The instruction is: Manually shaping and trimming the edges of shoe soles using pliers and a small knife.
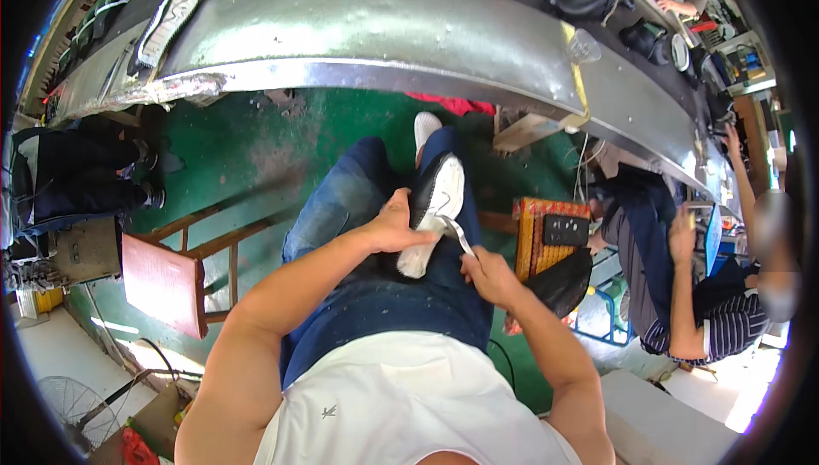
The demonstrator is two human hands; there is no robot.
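Note:
A dark shoe with a whitish underside (445, 196) lies bottom up across my lap, its long axis pointing away from me. My left hand (394, 224) grips it from the left side, with the thumb reaching across the pale bottom. My right hand (488, 276) is closed around a curved, silver-coloured metal hand tool (461, 237). The tool's tip meets the shoe's bottom near its middle, close to my left thumb. The fist hides the tool's handle, so its exact kind does not show.
Ahead runs a metal-edged workbench (375, 26). Another shoe (171, 21) lies bottom up on its left part; black shoes (580, 2) stand at the right. A wooden stool (162, 281) is at my left. A person in a striped shirt (729, 324) sits at my right, near a patterned seat (537, 247).

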